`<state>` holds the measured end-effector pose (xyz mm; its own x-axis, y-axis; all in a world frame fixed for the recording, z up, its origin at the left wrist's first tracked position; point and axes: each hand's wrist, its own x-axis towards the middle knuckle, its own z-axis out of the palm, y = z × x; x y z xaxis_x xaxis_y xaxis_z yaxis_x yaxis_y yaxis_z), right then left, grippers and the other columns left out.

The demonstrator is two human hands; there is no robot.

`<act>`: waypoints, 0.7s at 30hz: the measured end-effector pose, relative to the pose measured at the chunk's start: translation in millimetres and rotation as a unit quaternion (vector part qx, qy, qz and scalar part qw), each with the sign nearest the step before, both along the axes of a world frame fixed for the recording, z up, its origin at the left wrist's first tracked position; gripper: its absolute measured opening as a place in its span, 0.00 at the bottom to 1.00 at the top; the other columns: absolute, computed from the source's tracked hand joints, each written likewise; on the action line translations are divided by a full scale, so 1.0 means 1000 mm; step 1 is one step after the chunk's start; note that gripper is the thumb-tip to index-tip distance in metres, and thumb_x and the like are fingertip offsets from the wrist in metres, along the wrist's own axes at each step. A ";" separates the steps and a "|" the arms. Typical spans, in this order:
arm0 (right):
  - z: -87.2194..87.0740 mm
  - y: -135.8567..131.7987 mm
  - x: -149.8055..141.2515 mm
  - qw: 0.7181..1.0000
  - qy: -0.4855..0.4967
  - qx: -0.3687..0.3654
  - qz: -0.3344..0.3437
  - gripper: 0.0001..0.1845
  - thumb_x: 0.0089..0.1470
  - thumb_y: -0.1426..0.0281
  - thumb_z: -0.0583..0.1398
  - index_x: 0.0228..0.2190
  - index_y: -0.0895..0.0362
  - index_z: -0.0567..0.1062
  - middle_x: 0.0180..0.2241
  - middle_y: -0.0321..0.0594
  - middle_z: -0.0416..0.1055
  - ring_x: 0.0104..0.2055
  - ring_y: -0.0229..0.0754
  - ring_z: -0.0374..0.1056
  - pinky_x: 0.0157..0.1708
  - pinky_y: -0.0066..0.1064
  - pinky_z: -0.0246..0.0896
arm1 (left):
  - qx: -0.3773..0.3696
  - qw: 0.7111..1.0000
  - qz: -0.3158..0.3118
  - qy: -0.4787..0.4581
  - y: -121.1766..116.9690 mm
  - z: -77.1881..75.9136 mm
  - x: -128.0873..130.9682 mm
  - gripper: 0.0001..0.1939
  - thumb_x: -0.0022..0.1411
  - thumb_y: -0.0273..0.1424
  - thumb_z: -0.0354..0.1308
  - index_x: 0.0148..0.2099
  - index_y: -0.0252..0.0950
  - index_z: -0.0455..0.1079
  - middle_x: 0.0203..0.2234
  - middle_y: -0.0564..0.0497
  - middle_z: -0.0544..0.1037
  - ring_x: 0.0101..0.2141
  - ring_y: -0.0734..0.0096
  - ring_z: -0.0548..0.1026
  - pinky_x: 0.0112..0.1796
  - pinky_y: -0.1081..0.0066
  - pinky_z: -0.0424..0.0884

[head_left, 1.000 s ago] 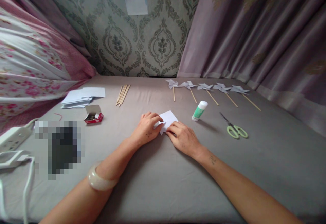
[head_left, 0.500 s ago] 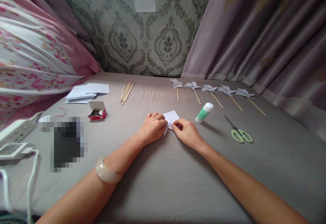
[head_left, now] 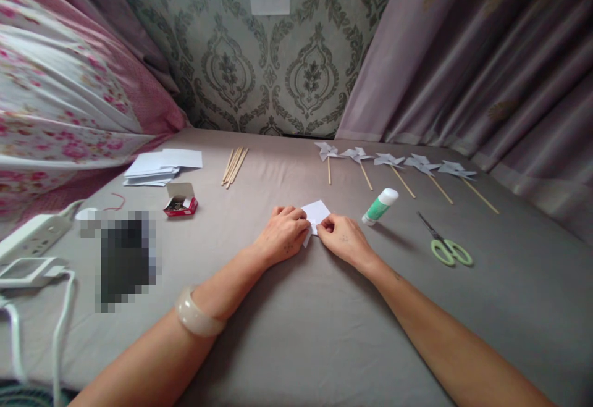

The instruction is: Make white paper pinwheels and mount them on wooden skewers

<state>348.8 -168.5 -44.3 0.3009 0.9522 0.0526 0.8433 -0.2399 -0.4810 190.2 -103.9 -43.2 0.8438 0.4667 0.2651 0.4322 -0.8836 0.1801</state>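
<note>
A small piece of white paper, partly folded, lies on the cloth-covered table between my hands. My left hand grips its left side with curled fingers, partly hiding it. On the other side, my right hand pinches the paper's right edge between thumb and finger. To the right of that hand stands a capped glue stick with a green label. Green-handled scissors lie farther right, their blades partly apart. Several white paper pinwheels on wooden sticks form a row at the back right.
Several wooden sticks lie at the back, left of centre. Behind the open red box of small metal pieces is a stack of white paper. At far left are a power strip, white cables and a blurred dark object.
The whole view has shifted slightly, so most things appear a little farther right. Both hands keep hold of the paper, with hardly any change in their grip.
</note>
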 end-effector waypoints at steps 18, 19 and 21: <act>0.000 -0.002 0.012 0.997 0.001 0.064 0.045 0.09 0.54 0.69 0.55 0.28 0.58 0.74 0.28 0.41 0.74 0.29 0.39 0.67 0.31 0.28 0.56 | -0.018 1.000 0.000 -0.006 0.000 0.001 0.001 0.13 0.64 0.30 0.47 0.39 0.38 0.74 0.38 0.47 0.75 0.40 0.64 0.69 0.44 0.61 0.57; 0.000 -0.001 0.013 0.996 -0.017 0.065 0.059 0.08 0.54 0.69 0.55 0.29 0.58 0.74 0.29 0.42 0.74 0.31 0.40 0.68 0.32 0.29 0.56 | -0.017 1.000 -0.001 -0.006 0.000 0.000 0.001 0.13 0.64 0.30 0.47 0.39 0.38 0.74 0.38 0.46 0.75 0.40 0.64 0.69 0.44 0.62 0.57; -0.001 0.001 0.015 0.994 -0.045 0.056 0.086 0.09 0.55 0.70 0.55 0.29 0.57 0.74 0.31 0.42 0.74 0.33 0.41 0.68 0.33 0.29 0.56 | -0.016 1.000 0.000 -0.006 0.001 -0.001 0.001 0.13 0.64 0.30 0.48 0.40 0.37 0.74 0.39 0.46 0.75 0.40 0.64 0.69 0.43 0.61 0.58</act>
<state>364.1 -167.7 -45.6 0.1236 0.9758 0.1802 0.9082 -0.0381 -0.4169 191.1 -103.0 -44.1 0.8408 0.4753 0.2592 0.4300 -0.8772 0.2138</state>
